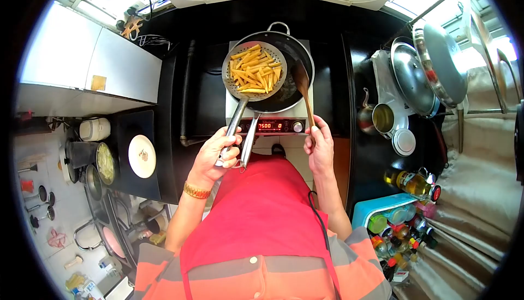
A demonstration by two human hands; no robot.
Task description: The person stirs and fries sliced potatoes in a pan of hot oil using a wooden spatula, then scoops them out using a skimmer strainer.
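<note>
My left hand [213,155] is wrapped round the metal handle of a perforated skimmer [236,91]. A heap of golden French fries [255,72] lies in the skimmer, which is over the left part of a dark frying pan [292,46]. The pan's own long metal handle [250,140] points toward me, close beside my left fingers. In my right hand [321,144] is the handle of a wooden spatula [302,81], its blade over the pan's right side. Under the pan is a white induction cooker [232,115] with a lit red display. The skimmer hides part of the pan's inside.
A plate [142,156] lies on the left counter, with a bowl of pale green shreds [105,162] beyond it. To the right are a metal pot [383,119], an oil bottle [412,183] and a blue basket [360,212] of bottles. Pans [439,62] hang at upper right.
</note>
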